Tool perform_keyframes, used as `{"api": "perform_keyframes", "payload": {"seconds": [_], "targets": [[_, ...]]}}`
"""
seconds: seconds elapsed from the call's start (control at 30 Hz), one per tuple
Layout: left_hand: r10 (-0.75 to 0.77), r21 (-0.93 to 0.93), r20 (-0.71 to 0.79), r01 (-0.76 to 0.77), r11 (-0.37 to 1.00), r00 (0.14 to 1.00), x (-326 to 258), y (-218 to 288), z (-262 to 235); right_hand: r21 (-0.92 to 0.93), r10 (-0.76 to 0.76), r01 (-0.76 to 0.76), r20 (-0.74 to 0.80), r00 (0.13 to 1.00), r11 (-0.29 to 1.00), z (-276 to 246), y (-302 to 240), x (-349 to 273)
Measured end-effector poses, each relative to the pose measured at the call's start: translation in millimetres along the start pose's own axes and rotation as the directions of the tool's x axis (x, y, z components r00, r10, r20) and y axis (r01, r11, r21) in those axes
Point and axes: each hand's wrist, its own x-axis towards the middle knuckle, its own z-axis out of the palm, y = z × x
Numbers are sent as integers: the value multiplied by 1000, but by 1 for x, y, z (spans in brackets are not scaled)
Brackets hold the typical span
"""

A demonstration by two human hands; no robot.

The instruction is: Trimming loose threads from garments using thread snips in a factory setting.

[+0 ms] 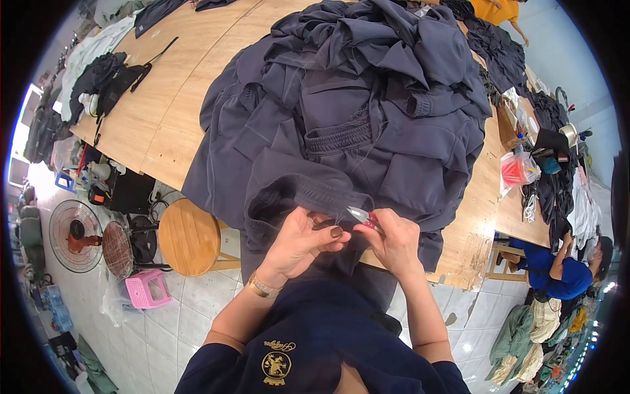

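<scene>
A large heap of dark grey garments [367, 98] with elastic waistbands covers the wooden table [164, 125]. My left hand [302, 243] pinches the waistband edge of the nearest grey garment [295, 190], which hangs over the table's front edge. My right hand [394, 240] holds small thread snips [364, 217] with a red handle, their metal blades pointing left at the fabric between my fingers. Both hands are close together, just touching the cloth. A gold bracelet sits on my left wrist.
A round wooden stool [189, 238] stands left of me, with a pink plastic stool [146, 287] and floor fans [77, 235] beyond. Another person in blue [558, 272] sits at the right by a second table holding bags and dark clothes. Tiled floor below.
</scene>
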Motion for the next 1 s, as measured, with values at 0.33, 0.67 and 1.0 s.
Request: {"api": "perform_keyframes", "payload": {"seconds": [0.33, 0.67, 1.0], "targets": [[-9, -72, 6, 9, 997, 1000, 0, -1, -3, -156, -123, 138, 101, 987, 978, -8, 0, 0], [-6, -32, -5, 6, 999, 1000, -2, -3, 0, -193, -136, 153, 97, 986, 969, -6, -8, 7], [1, -5, -5, -1, 1000, 1000, -2, -1, -1, -103, -50, 55, 50, 997, 993, -3, -5, 6]]}}
